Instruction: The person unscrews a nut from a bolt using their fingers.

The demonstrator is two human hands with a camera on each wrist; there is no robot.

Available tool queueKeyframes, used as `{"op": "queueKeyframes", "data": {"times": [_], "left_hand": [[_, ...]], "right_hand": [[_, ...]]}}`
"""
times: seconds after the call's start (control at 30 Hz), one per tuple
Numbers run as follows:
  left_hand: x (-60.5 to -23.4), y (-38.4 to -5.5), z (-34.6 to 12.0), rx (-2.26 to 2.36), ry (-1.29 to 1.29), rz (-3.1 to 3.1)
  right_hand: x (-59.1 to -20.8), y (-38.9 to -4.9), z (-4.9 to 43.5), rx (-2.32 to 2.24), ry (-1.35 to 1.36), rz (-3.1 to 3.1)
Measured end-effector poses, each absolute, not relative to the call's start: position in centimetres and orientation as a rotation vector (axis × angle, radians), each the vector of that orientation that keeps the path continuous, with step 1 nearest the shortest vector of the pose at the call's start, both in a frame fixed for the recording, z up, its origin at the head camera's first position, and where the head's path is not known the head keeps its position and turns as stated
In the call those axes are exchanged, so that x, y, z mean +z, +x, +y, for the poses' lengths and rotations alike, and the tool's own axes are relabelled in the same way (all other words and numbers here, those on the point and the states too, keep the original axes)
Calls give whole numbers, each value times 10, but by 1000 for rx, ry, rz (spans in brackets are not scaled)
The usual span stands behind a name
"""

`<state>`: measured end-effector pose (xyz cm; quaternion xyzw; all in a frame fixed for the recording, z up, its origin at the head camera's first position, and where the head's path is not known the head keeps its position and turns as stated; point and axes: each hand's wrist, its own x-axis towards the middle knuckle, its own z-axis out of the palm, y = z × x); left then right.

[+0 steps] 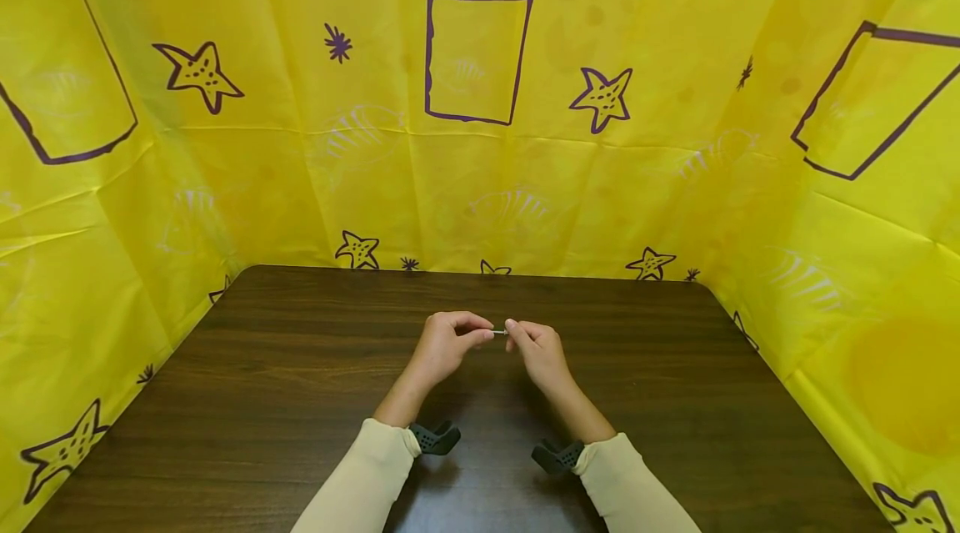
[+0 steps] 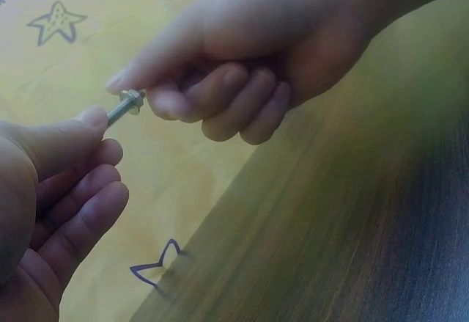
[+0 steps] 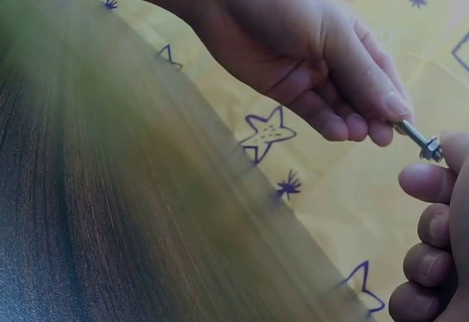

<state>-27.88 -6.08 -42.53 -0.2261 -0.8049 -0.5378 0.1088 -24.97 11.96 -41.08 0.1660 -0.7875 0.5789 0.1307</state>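
A small metal bolt spans the gap between my two hands, raised above the table. Thumb and index finger of my left hand pinch one end of it; that end is hidden in the fingers. A silver flanged nut sits around the bolt near its other end. There, my right hand pinches the nut between thumb and index finger, with its remaining fingers curled in, as the left wrist view shows.
A dark wood-grain table lies beneath both hands. Yellow sheeting with drawn stars and fish stands around its back and sides. Dark bands are on both wrists.
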Motion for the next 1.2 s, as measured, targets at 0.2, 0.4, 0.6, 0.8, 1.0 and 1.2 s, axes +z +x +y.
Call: {"op": "queueKeyframes", "data": {"times": [0.2,0.4,0.6,0.8,1.0,1.2], "left_hand": [[-428,-280,-61,-1552,-703,-2337],[-426,-279,-62,-1591,-672,-2369],[-424,-278,-62,-1613,-646,-2378],[-421,-278,-63,-1610,-635,-2372],[-421,-278,-63,-1618,-624,-2370],[-421,-278,-64,-1625,-617,-2374]], "right_hand": [[-409,-249,120,1725,505,-2300],[-411,-250,121,1784,529,-2296],[-412,-252,121,1854,547,-2263],[-416,-254,123,1972,595,-2199],[-418,-255,125,2044,639,-2155],[-419,-256,125,2057,650,-2132]]}}
